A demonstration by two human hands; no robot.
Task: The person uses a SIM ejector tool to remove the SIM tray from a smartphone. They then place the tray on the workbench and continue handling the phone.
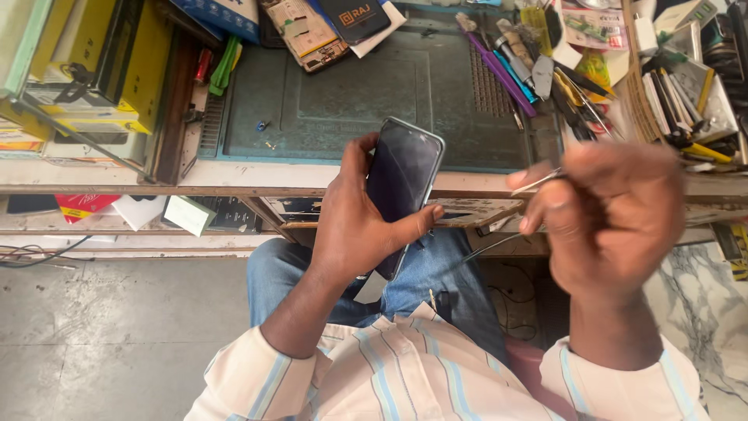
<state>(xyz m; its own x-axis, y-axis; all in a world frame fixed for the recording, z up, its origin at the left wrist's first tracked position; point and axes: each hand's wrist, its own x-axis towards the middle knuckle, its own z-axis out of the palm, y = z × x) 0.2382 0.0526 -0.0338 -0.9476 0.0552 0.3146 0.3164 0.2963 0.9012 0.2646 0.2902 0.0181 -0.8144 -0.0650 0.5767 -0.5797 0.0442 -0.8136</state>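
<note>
Above workbench point(234, 175): left hand point(354, 222) gripping phone point(403, 175)

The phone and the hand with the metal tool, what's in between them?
In the head view, only the edge of a small brown board lies between the phone and the right hand; the tweezers point toward the phone.

R hand point(615, 214) motion-blurred; phone point(401, 183) lower end hidden by L hand point(354, 226).
</note>
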